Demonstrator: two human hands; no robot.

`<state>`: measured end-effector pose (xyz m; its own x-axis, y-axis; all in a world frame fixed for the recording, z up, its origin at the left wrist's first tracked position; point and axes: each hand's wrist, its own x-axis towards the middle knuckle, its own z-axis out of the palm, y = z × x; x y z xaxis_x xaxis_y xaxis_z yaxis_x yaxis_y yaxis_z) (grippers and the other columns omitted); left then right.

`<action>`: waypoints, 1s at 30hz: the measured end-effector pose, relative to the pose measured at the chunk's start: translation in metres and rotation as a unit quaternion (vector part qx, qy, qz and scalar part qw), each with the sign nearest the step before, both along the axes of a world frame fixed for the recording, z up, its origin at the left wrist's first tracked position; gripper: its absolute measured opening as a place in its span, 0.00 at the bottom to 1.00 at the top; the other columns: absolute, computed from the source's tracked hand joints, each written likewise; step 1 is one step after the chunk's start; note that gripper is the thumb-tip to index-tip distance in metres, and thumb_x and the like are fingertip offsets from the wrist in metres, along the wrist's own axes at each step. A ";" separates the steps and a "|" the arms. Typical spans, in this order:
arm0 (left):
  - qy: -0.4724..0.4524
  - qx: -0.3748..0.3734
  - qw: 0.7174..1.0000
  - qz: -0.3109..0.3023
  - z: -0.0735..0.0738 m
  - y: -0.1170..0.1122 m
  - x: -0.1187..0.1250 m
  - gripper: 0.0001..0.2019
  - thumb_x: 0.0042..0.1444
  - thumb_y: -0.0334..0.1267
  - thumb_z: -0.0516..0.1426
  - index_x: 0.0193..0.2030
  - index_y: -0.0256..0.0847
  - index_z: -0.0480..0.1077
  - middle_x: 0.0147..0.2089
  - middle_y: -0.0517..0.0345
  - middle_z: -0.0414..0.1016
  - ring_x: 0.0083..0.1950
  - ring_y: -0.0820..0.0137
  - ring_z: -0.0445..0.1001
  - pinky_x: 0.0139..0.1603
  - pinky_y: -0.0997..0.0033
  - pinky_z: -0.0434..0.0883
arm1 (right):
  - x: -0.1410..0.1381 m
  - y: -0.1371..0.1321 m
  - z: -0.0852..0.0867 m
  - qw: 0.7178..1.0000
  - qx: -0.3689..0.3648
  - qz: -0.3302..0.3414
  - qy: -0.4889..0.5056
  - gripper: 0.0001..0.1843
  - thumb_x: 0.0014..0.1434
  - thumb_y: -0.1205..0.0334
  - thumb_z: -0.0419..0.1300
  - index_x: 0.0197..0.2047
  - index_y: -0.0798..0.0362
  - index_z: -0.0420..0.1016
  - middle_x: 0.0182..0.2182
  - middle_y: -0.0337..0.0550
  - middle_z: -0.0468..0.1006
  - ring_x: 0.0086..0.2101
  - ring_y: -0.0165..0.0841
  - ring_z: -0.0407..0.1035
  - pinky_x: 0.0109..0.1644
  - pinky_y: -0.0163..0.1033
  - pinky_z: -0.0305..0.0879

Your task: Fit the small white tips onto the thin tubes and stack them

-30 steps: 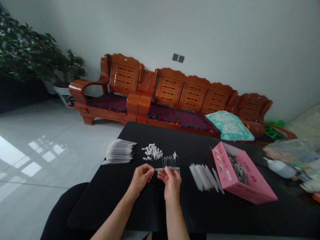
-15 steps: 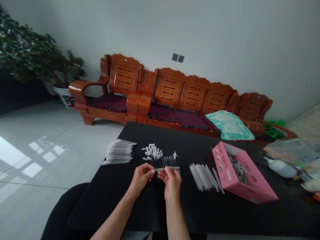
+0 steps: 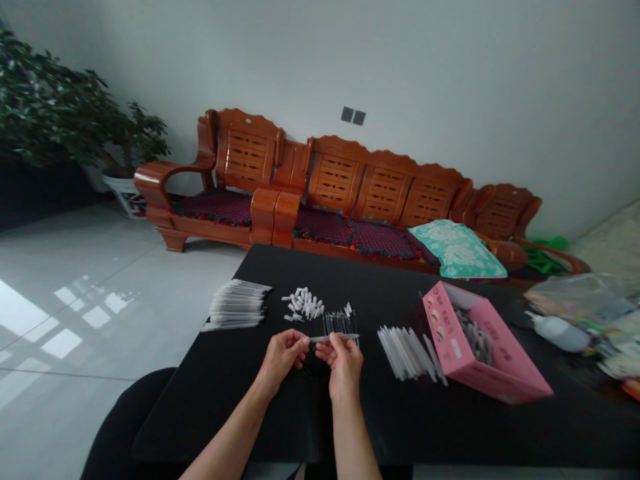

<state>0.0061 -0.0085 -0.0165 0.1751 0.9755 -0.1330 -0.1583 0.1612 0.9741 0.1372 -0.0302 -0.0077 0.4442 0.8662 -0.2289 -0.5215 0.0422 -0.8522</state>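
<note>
A slim greyish-white pen [image 3: 323, 338] lies level between my two hands, above the black table. My left hand [image 3: 286, 355] pinches its left end with thumb and forefinger. My right hand [image 3: 343, 360] is closed around its middle and right part, thumb on top. Just beyond the right hand lies a row of thin dark-tipped pen refills [image 3: 341, 323], partly hidden by the hand and pen. Small white plugs [image 3: 306, 303] are heaped behind my left hand. To the right, several pale pen barrels [image 3: 407, 352] lie side by side.
A stack of whitish pens [image 3: 237, 305] lies at the table's left edge. The pink box [image 3: 520, 385] on the right holds more grey pieces. Beyond it are a white bottle [image 3: 563, 333] and a plastic bag [image 3: 583, 297]. A wooden sofa [image 3: 280, 200] stands behind the black table [image 3: 270, 427].
Both hands keep their hold on the pen and have barely moved. The camera view has shifted very slightly.
</note>
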 end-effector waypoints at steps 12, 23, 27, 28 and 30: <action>0.214 0.130 0.960 0.124 -0.016 0.040 -0.024 0.14 0.51 0.38 0.59 0.45 0.39 0.74 0.38 0.52 0.76 0.36 0.66 0.74 0.36 0.70 0.71 | 0.017 -0.001 -0.001 1.000 0.000 -0.028 0.008 0.19 0.42 0.57 0.71 0.34 0.57 0.70 0.27 0.47 0.82 0.27 0.38 0.78 0.30 0.39 0.74; 0.478 0.244 0.842 0.055 -0.022 0.064 -0.033 0.05 0.53 0.30 0.57 0.33 0.41 0.74 0.38 0.52 0.73 0.44 0.63 0.71 0.44 0.68 0.64 | 0.017 -0.008 -0.001 0.999 -0.013 -0.014 -0.039 0.20 0.44 0.52 0.71 0.33 0.59 0.74 0.18 0.36 0.75 0.17 0.30 0.70 0.21 0.33 0.69; 0.326 0.200 0.922 0.059 -0.009 0.047 -0.035 0.06 0.55 0.38 0.56 0.34 0.41 0.73 0.30 0.56 0.73 0.33 0.67 0.71 0.37 0.70 0.65 | 0.012 -0.013 0.009 0.996 0.009 0.047 -0.072 0.23 0.49 0.48 0.66 0.39 0.59 0.75 0.23 0.43 0.78 0.23 0.34 0.75 0.25 0.35 0.71; 0.264 0.175 0.947 0.055 -0.005 0.042 -0.034 0.08 0.55 0.40 0.56 0.36 0.40 0.74 0.29 0.57 0.73 0.31 0.68 0.71 0.35 0.71 0.66 | 0.009 -0.014 0.013 0.995 0.017 0.059 -0.081 0.24 0.50 0.47 0.66 0.41 0.59 0.75 0.23 0.42 0.78 0.23 0.34 0.74 0.25 0.35 0.70; 0.137 0.123 0.982 0.048 0.003 0.033 -0.033 0.12 0.52 0.45 0.58 0.38 0.39 0.74 0.29 0.56 0.73 0.30 0.68 0.71 0.31 0.73 0.66 | 0.002 -0.017 0.021 0.990 0.030 0.086 -0.104 0.26 0.52 0.46 0.64 0.45 0.59 0.74 0.19 0.38 0.75 0.19 0.31 0.71 0.22 0.33 0.67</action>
